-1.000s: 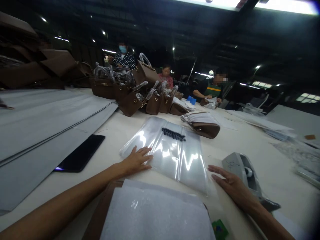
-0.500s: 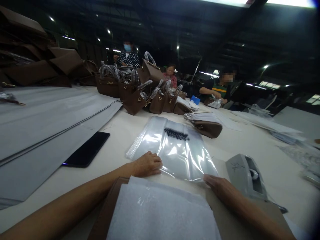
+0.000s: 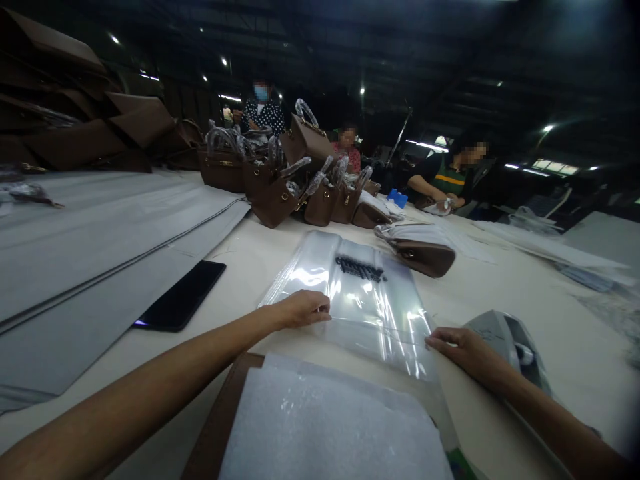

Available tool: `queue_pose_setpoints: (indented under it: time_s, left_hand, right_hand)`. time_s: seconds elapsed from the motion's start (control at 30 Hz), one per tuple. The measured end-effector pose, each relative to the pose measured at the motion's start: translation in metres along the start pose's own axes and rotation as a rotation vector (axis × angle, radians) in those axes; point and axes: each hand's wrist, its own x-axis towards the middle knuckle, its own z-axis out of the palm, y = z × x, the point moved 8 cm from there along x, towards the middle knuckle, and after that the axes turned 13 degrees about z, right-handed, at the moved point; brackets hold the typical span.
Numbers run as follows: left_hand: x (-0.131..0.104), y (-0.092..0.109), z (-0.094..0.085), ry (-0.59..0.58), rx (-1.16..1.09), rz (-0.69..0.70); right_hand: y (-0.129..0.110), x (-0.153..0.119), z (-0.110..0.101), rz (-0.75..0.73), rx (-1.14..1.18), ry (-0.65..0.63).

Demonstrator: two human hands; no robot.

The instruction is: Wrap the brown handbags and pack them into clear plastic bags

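A stack of clear plastic bags (image 3: 360,300) with dark printing lies in front of me on the pale table. My left hand (image 3: 306,309) is closed on the near left part of the top plastic. At the near right side, my right hand (image 3: 453,343) pinches the edge of the same plastic between thumb and fingers. Closest to me, a brown bag (image 3: 220,427) lies under white tissue paper (image 3: 330,427).
Brown handbags (image 3: 273,193) with wrapped handles stand beyond the plastic. A dark phone (image 3: 183,297) lies left, beside grey sheets (image 3: 100,267). A grey tape dispenser (image 3: 505,340) sits behind my right hand. Several people work farther back.
My left hand has moved slightly up and away from me. My right hand has shifted right and a little up, and the plastic's near edge now looks lifted and spread between them.
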Motion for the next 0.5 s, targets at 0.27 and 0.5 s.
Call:
queue_pose_setpoints:
  time_s: [0.27,0.5]
  left_hand:
    - [0.026,0.022,0.007,-0.109,-0.118,0.042]
    - [0.025,-0.004,0.016,-0.037,-0.187,-0.094]
  right_hand:
    - [-0.011,0.001,-0.012,0.029,-0.049,0.152]
    - [-0.008,-0.019,-0.051,0.165,0.017,0.439]
